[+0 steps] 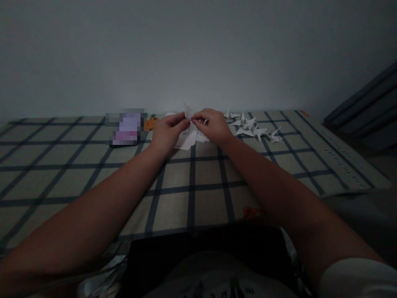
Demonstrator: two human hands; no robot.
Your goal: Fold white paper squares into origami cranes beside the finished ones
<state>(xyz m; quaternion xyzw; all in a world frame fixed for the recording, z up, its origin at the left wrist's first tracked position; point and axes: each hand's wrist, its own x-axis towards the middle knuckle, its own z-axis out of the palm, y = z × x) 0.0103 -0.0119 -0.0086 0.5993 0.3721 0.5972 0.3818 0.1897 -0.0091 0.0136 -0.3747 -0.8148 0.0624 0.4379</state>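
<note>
Both hands meet near the far side of the table, over a few sheets of white paper (185, 142). Between them stands a small folded piece of white paper (187, 111), its top pointing up. My left hand (167, 130) pinches it from the left with thumb and fingers. From the other side my right hand (212, 124) pinches the same piece, fingertips close to those of the left. To the right of my right hand lie several white folded paper cranes (248, 124) in a loose cluster. Fingers hide the lower part of the held piece.
A phone (127, 128), its screen blurred out, lies left of my left hand. The checked tablecloth (173, 178) covers the table, which meets a plain wall (186, 54) at the back. At the far right, a dark slatted object (369, 107) stands beyond the table's edge.
</note>
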